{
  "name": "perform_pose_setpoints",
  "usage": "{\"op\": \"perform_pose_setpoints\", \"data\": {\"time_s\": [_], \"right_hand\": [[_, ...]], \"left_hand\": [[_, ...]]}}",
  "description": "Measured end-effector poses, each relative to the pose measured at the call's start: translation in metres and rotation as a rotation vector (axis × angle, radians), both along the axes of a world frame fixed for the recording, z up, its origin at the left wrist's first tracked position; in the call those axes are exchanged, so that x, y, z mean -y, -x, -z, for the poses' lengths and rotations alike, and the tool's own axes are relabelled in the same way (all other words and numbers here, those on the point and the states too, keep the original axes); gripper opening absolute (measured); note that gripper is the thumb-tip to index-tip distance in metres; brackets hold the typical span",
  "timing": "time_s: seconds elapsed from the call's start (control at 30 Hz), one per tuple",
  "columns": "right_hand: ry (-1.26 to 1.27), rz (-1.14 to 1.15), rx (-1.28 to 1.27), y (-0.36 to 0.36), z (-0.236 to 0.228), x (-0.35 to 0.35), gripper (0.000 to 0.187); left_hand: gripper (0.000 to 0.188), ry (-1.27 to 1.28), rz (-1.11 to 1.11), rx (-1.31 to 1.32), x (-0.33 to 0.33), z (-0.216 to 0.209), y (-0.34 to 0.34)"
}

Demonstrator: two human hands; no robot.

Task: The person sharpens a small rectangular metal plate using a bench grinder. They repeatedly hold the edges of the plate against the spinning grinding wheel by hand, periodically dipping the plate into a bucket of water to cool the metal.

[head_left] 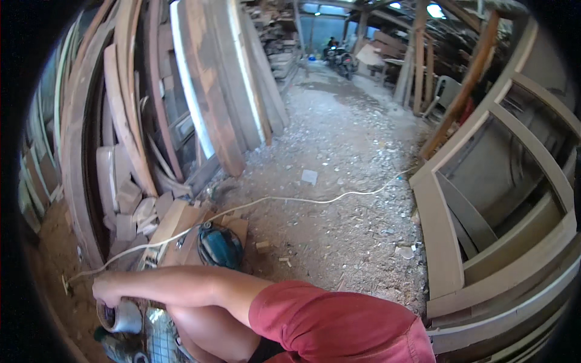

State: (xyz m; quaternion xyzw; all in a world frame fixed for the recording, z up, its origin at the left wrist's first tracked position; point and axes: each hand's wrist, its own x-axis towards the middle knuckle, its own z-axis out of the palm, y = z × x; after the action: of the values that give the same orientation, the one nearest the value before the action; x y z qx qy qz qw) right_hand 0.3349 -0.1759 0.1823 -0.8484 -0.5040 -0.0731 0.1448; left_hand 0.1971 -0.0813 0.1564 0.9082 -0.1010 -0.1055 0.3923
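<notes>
My right arm, in a red short sleeve, stretches across the lower part of the view to the left. At its end my right hand [107, 288] is closed, its fingers bent down at the mouth of a white round container [128, 317] with a dark inside. What the fingertips hold is hidden. Just below lies a dark green tool [115, 346], partly cut off. Beside it is a shiny, clear thing with a grid pattern [161, 336]. My bare thigh [212, 333] shows under the arm. My left hand is out of sight.
A teal power tool [221, 245] rests near wood offcuts [172, 227]. A pale cord [266, 198] runs across the littered ground. Tall planks [212, 78] lean at the left. Wooden frames [448, 236] stand at the right. A motorcycle [345, 60] is parked far back.
</notes>
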Motion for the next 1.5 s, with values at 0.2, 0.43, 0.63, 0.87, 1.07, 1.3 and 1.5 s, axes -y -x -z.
{"op": "perform_pose_setpoints", "data": {"time_s": [0.2,0.43,0.63,0.87,1.07,1.3,1.5], "right_hand": [[0.076,0.230,0.065,-0.017,0.012,0.032,0.017],[0.173,0.480,0.149,-0.058,0.062,0.113,0.016],[0.240,0.555,0.143,-0.057,0.076,0.168,0.011],[0.133,0.314,-0.116,-0.044,0.062,0.161,0.011],[0.312,0.253,-0.063,-0.013,0.071,0.086,0.029],[0.511,-0.103,0.401,-0.009,0.077,0.049,0.041],[0.542,-0.145,0.625,-0.034,0.109,0.057,0.042]], "left_hand": [[0.046,0.110,0.164,0.025,0.058,-0.016,-0.026],[0.046,0.195,0.325,0.028,0.118,-0.022,-0.050],[0.045,0.227,0.407,0.025,0.142,-0.023,-0.060],[0.045,0.245,0.435,0.030,0.154,-0.015,-0.073],[0.045,0.233,0.418,0.049,0.150,-0.012,-0.087],[0.044,0.176,0.349,0.088,0.122,-0.010,-0.106],[0.044,0.127,0.325,0.135,0.120,-0.014,-0.129]]}}
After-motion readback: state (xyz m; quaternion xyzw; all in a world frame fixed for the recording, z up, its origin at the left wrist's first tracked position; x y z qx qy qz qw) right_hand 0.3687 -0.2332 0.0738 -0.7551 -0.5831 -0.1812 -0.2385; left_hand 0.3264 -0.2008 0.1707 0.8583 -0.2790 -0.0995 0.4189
